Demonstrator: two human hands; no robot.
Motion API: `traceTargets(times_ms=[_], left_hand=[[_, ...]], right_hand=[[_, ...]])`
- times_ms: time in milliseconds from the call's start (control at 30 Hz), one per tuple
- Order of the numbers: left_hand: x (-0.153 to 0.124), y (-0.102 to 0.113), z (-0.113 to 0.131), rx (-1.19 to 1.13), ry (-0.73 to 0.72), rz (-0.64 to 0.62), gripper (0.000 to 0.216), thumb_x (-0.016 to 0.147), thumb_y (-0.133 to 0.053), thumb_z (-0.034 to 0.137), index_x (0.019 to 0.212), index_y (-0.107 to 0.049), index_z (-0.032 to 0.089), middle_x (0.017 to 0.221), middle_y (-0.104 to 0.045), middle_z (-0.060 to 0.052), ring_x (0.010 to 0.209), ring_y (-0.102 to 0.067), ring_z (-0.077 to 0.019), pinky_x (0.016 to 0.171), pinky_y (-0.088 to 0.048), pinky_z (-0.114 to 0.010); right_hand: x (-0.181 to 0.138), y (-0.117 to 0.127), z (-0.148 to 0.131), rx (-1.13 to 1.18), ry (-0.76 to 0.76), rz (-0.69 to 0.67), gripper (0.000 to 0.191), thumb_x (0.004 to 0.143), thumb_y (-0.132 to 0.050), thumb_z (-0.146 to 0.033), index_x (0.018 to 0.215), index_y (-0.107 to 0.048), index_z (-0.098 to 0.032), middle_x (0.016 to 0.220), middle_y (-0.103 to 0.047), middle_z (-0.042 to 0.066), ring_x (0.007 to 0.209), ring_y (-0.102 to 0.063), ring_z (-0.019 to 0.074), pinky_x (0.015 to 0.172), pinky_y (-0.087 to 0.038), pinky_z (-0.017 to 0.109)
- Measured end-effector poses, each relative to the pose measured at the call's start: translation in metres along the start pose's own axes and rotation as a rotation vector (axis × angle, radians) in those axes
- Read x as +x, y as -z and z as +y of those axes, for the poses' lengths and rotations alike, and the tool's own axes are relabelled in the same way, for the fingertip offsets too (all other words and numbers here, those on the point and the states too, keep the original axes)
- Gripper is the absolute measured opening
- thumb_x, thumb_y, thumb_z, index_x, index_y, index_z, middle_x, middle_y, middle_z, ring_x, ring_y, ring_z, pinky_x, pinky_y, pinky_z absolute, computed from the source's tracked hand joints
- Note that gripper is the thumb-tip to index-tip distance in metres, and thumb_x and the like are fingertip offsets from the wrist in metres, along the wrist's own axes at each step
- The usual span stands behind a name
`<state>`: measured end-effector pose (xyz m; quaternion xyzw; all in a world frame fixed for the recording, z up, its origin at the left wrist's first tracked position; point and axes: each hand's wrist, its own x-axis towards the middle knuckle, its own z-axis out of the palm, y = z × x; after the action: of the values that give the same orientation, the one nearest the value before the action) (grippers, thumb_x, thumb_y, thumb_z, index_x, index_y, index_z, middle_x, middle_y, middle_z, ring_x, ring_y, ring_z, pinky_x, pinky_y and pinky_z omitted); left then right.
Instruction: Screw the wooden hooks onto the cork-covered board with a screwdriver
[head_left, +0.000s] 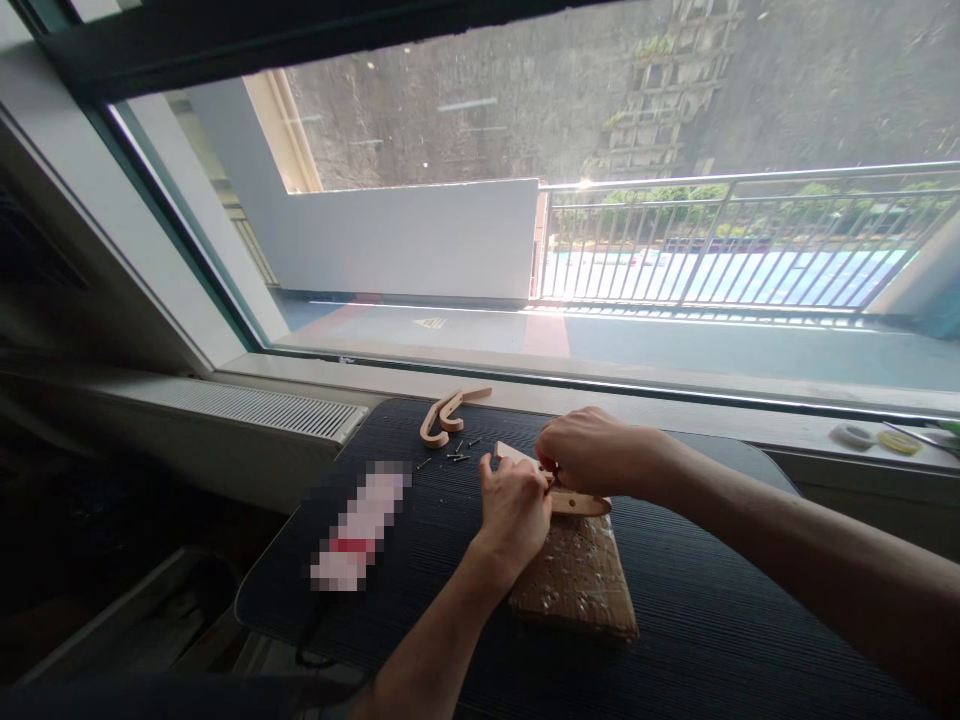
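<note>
A wooden piece point(581, 503) with a rounded end and a hole lies across the far part of a brown block point(574, 580) that looks wrapped in clear plastic. My left hand point(514, 510) is closed on the wooden piece, its fingers bent over it. My right hand point(589, 450) is curled in a fist just above, a small dark tool tip showing below the fingers near the wood; the rest of it is hidden. Two curved wooden hooks point(433, 424) rest farther back on the dark table. Several screws point(456, 457) are scattered between the hooks and my left hand.
A blurred-out pinkish object point(361, 530) lies on the left of the black table point(420, 620). Behind the table run a window sill point(637, 412) and a large window. A white radiator point(262, 405) stands at the left. Tape rolls point(898, 442) sit on the right.
</note>
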<state>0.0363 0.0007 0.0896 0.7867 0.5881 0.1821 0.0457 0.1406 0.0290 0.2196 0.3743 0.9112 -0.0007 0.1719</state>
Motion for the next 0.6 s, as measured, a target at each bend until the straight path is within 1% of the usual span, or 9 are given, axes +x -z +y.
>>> traceTargets(times_ms=[67, 233, 333, 433, 500, 600], left_hand=[[-0.0005, -0.0011, 0.0002, 0.011, -0.003, 0.008, 0.012, 0.08, -0.057, 0.025, 0.076, -0.066, 0.019, 0.091, -0.066, -0.005, 0.096, -0.054, -0.0237, 0.101, -0.025, -0.049], [-0.0011, -0.0023, -0.0003, 0.026, -0.009, 0.016, 0.012, 0.08, -0.058, 0.026, 0.076, -0.066, 0.018, 0.091, -0.065, -0.005, 0.097, -0.054, -0.0251, 0.1, -0.025, -0.05], [-0.001, -0.0027, -0.0011, 0.009, -0.007, 0.02, 0.01, 0.08, -0.057, 0.024, 0.08, -0.066, 0.02, 0.092, -0.065, -0.005, 0.097, -0.054, -0.0243, 0.101, -0.024, -0.049], [-0.001, -0.0034, -0.0015, -0.003, -0.008, 0.018, 0.01, 0.08, -0.057, 0.023, 0.081, -0.066, 0.02, 0.091, -0.065, -0.005, 0.096, -0.054, -0.0232, 0.101, -0.023, -0.049], [-0.0009, -0.0038, -0.0013, 0.008, -0.006, 0.018, 0.01, 0.08, -0.057, 0.023, 0.08, -0.066, 0.019, 0.091, -0.066, -0.005, 0.096, -0.054, -0.0235, 0.1, -0.023, -0.049], [-0.0009, -0.0041, -0.0008, 0.033, 0.005, 0.018, 0.012, 0.08, -0.056, 0.024, 0.08, -0.066, 0.017, 0.09, -0.066, -0.007, 0.096, -0.054, -0.0243, 0.1, -0.024, -0.048]], right_hand=[[0.0019, -0.0001, -0.0021, -0.004, 0.003, 0.004, 0.018, 0.071, -0.055, -0.01, 0.078, -0.071, -0.013, 0.08, -0.071, 0.012, 0.072, -0.064, 0.0194, 0.053, -0.033, 0.025], [0.0058, -0.0042, -0.0013, -0.008, -0.017, 0.011, 0.022, 0.079, -0.049, -0.012, 0.083, -0.071, -0.011, 0.08, -0.071, 0.014, 0.072, -0.063, 0.0193, 0.055, -0.034, 0.026], [0.0026, -0.0018, -0.0003, 0.002, -0.02, -0.016, 0.02, 0.075, -0.057, -0.017, 0.089, -0.071, -0.014, 0.083, -0.071, 0.012, 0.075, -0.064, 0.0206, 0.056, -0.035, 0.026], [-0.0004, 0.0001, -0.0017, 0.003, -0.008, -0.04, 0.018, 0.07, -0.061, -0.015, 0.085, -0.072, -0.015, 0.083, -0.071, 0.01, 0.075, -0.063, 0.0205, 0.056, -0.035, 0.025], [0.0004, -0.002, -0.0031, -0.001, 0.001, -0.025, 0.015, 0.073, -0.058, -0.012, 0.08, -0.071, -0.014, 0.083, -0.071, 0.01, 0.075, -0.063, 0.0194, 0.056, -0.035, 0.025], [0.0046, -0.0084, -0.0032, -0.004, 0.004, 0.012, 0.017, 0.078, -0.054, -0.013, 0.08, -0.071, -0.013, 0.084, -0.071, 0.011, 0.075, -0.063, 0.0188, 0.057, -0.035, 0.025]])
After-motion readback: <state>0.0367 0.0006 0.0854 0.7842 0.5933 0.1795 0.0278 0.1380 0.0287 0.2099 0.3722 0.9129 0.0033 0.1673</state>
